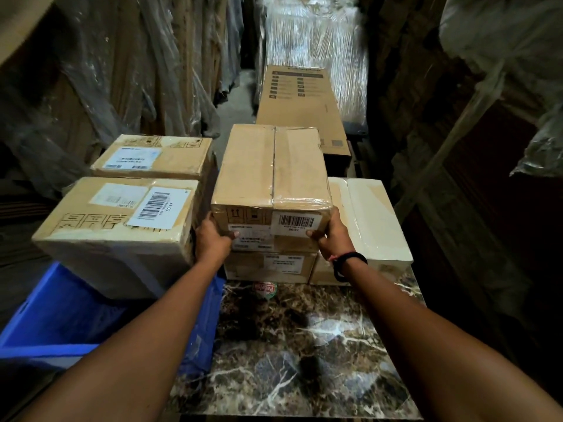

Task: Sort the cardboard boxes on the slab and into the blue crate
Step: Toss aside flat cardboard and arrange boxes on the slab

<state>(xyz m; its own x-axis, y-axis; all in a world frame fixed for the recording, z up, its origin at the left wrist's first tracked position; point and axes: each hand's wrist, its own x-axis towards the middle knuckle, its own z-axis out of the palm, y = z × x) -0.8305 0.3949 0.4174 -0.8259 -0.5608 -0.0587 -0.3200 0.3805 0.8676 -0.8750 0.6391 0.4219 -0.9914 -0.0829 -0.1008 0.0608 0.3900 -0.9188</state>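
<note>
Taped cardboard box, frame centre: stiff, probably fairly heavy. Held at near corners by left grip and right grip.

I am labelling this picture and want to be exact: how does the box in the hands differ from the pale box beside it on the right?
The held box is brown; the pale box is cream. The held box is over a lower box and stands higher; the pale box lies lower. The left hand and right hand grip the held box; no hand grips the pale box. Both are sealed with clear tape.
</note>
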